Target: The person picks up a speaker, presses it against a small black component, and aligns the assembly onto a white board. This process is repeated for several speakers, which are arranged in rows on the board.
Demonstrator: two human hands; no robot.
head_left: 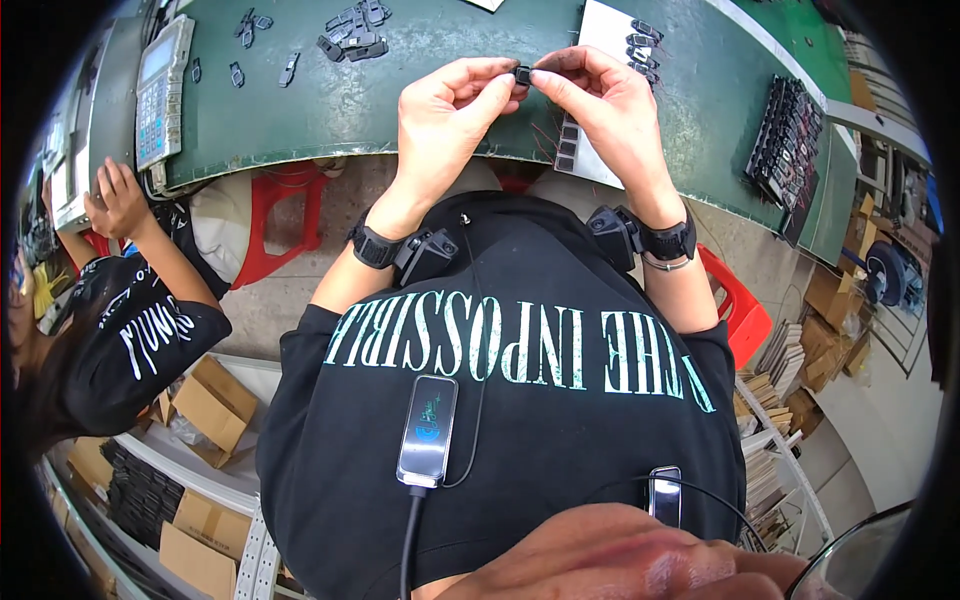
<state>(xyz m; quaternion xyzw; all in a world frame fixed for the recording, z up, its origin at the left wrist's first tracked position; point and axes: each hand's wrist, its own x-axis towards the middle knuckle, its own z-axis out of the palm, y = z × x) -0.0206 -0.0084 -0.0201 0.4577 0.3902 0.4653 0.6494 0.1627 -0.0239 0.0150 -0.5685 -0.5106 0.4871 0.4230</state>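
Note:
Above the green table, both my hands meet at a small black plastic part [523, 76]. My left hand [450, 115] pinches its left side between thumb and fingers. From the right, my right hand [607, 105] grips the same part, thumb and forefinger pressed together on it. The fingertips cover much of the part, so its full shape is hidden. Under and beside my right hand lies a white board [604, 28] with dark square pieces [568, 140] on its near end. Small black parts with fine wires [643, 45] sit along the board's right side.
Loose black parts [357, 30] lie in a pile at the far left of the green table [250, 120]. A keypad device [160, 90] stands at its left end. Rows of wired black parts [785, 140] lie on the right. Another person's hand [118, 200] is at the left.

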